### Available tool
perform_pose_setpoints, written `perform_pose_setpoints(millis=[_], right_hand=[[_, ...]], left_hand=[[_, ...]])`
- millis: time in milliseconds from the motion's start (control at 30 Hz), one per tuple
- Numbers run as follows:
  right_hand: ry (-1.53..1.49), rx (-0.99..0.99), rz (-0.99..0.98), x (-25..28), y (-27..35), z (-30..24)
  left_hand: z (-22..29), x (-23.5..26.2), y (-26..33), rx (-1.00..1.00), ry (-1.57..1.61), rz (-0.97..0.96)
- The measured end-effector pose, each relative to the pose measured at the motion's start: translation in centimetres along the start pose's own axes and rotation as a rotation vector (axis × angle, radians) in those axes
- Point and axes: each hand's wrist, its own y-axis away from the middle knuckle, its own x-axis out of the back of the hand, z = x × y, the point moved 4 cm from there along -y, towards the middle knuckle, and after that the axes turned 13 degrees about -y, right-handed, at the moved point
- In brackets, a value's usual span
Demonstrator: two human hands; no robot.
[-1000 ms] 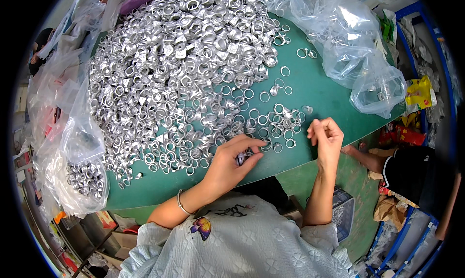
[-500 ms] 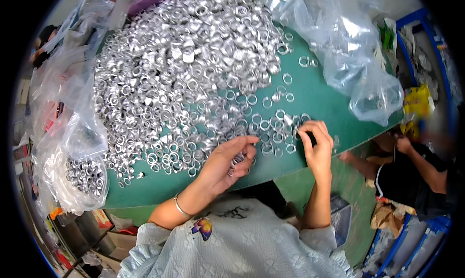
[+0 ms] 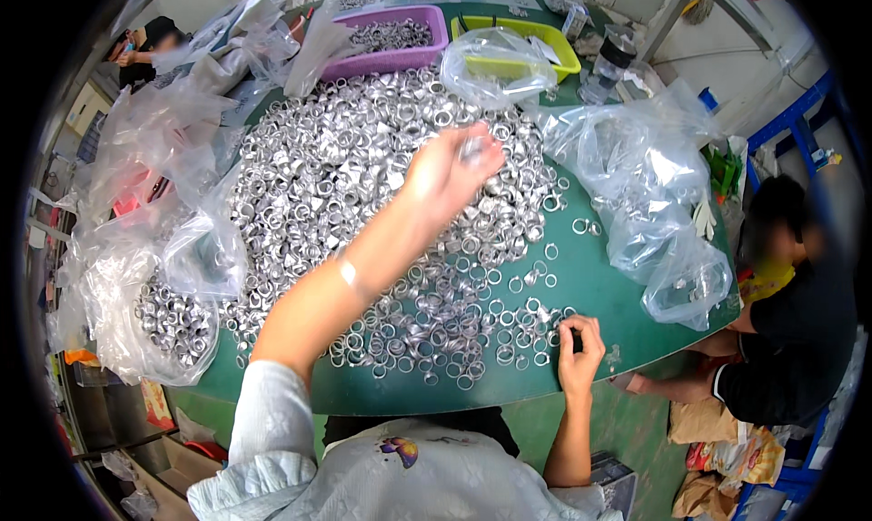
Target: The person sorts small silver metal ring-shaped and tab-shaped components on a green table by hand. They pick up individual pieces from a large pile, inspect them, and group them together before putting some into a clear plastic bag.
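Note:
A broad heap of silver metal rings (image 3: 345, 148) covers much of the green table (image 3: 627, 276). My left hand (image 3: 450, 171) reaches over the far part of the heap. Motion smears its fingers, and a shiny blur shows among them, so its grip is unclear. A bangle (image 3: 350, 274) circles that wrist. Near the table's front right, my right hand (image 3: 579, 353) is closed with thumb and fingertips curled together. It is beside a looser spread of rings (image 3: 518, 326); whatever its fingertips hold, if anything, is too small to make out.
Behind the heap stand a purple basket (image 3: 392, 59) of small metal pieces and a yellow-green basket (image 3: 563, 59). Clear plastic bags (image 3: 636, 185) lie at the right. On the left, another bag (image 3: 177, 326) holds rings. A person in black (image 3: 790, 312) sits at the right.
My left hand has moved from the near edge to far over the heap. My right hand stays by the loose rings. The view has tilted up, bringing the baskets into sight.

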Motion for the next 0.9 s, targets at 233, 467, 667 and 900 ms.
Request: perform_pose_setpoints(millis=[233,467,667,900], right_hand=[[-0.060,0.046,-0.007,-0.8,0.1,0.5],[-0.116,-0.021,0.023,-0.2,0.1,1.1],[-0.020,0.007,-0.070,0.6,0.1,-0.1],[0.039,-0.073,-0.053,2.3,-1.3,-0.5]], left_hand=[[4.2,-1.1,-9.8,-0.061,0.016,0.040],[6.1,-2.8,-13.5,-0.054,-0.305,0.156],[2.4,-4.3,-2.9,-0.346,-0.625,0.045],[-8.7,0.9,9.0,-0.614,-1.774,-0.488]])
